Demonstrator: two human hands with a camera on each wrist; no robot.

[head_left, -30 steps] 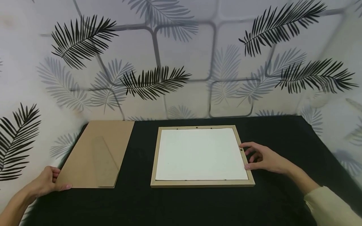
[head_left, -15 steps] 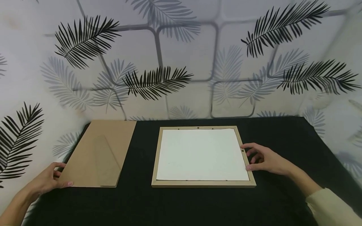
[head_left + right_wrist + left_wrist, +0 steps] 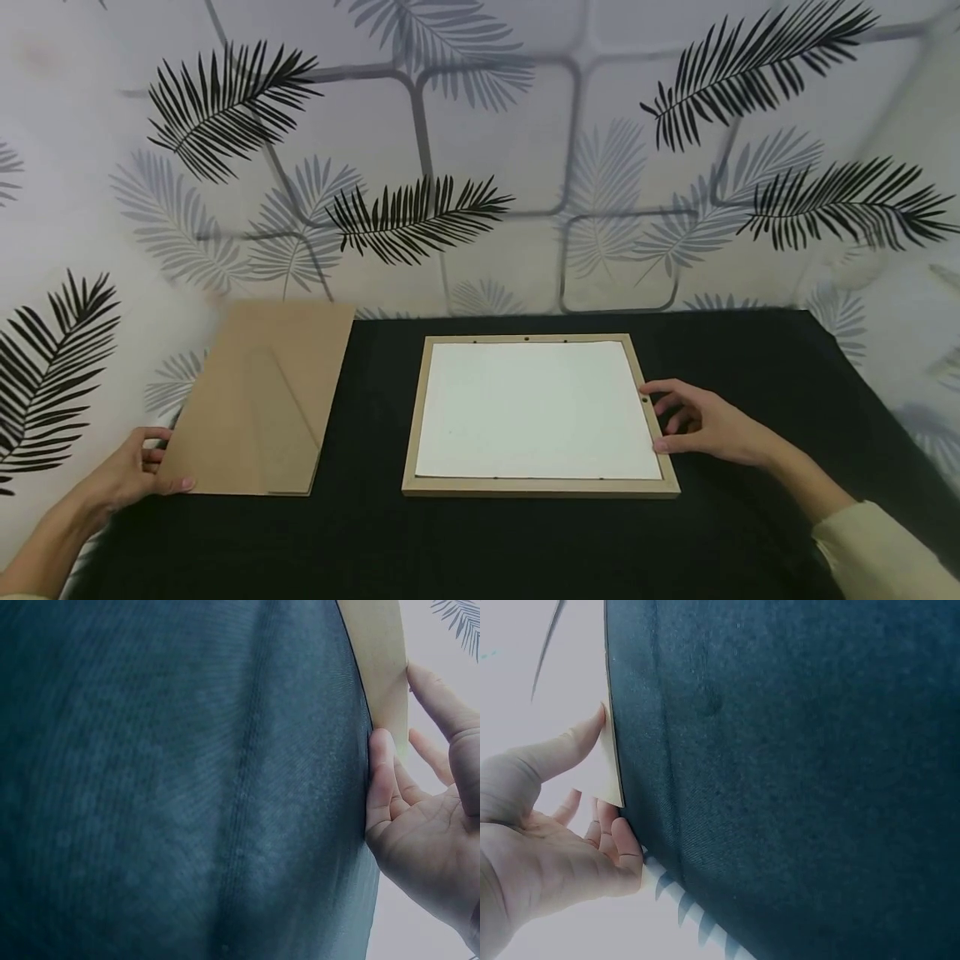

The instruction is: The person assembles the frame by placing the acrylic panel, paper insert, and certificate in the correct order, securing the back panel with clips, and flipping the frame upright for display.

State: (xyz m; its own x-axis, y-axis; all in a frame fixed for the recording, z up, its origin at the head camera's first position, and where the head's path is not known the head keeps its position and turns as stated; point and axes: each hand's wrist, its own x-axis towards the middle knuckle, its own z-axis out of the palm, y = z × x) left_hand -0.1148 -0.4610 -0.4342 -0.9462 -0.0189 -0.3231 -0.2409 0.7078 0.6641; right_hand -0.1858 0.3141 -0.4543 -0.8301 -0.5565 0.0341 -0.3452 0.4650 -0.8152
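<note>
At the left in the head view, my left hand [image 3: 127, 473] holds the near left corner of a brown picture-frame backing board [image 3: 217, 400], thumb on top and fingers beneath. A slanted easel leg [image 3: 281, 425] lies folded against the board, whose far edge is tipped up over the cloth. My left thumb and fingers [image 3: 628, 851] show around the corner in the left wrist view. In the middle lies a light wooden picture frame [image 3: 540, 487], back side up, with a white sheet [image 3: 536, 408] inside. My right hand [image 3: 708, 423] grips its right rail with thumb and forefinger, other fingers curled.
A black cloth [image 3: 480, 550] covers the table. Behind it rises a pale backdrop [image 3: 495, 125] with a dark leaf print, close to the table's far edge. Small dark fasteners dot the frame's inner rim.
The backing board's far edge has risen off the cloth, while my left hand has shifted slightly right and up with its corner. My right hand and the frame stay in place.
</note>
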